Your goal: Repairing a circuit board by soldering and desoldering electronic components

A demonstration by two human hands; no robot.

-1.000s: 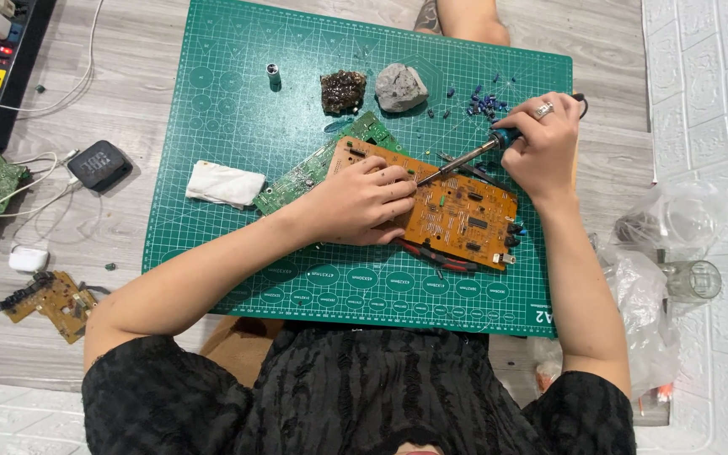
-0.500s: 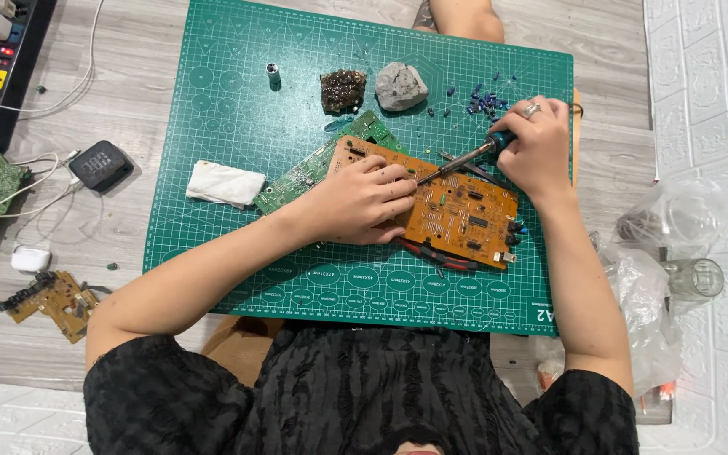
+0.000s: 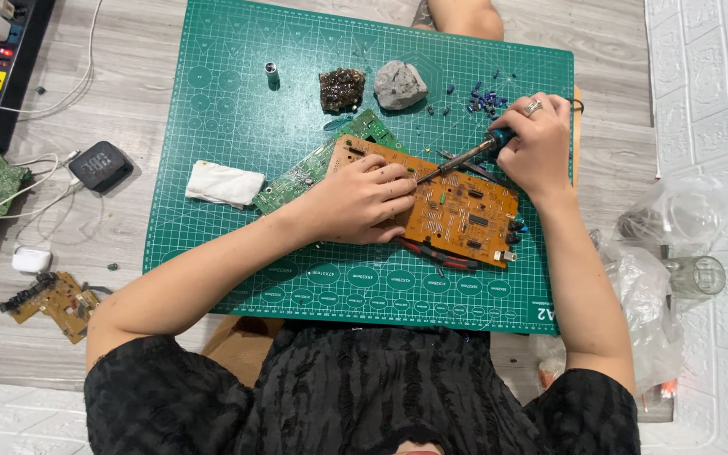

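Grey wood-look floor carrying a green cutting mat [image 3: 238, 109]. At mat centre lies an orange circuit board [image 3: 465, 215], long axis running from upper left to lower right. The left hand [image 3: 364, 200], fingers loosely curled, presses flat on the board's left part. The right hand [image 3: 537, 143] is closed around a soldering iron [image 3: 465, 158], tip pointing down-left onto the board. A green circuit board [image 3: 313, 168] lies beneath, a white cloth [image 3: 223, 184] to its left.

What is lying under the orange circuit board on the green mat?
A green circuit board sticks out from under the orange circuit board at its upper left, and red-handled pliers show along its lower edge. The left hand and the board cover the rest.
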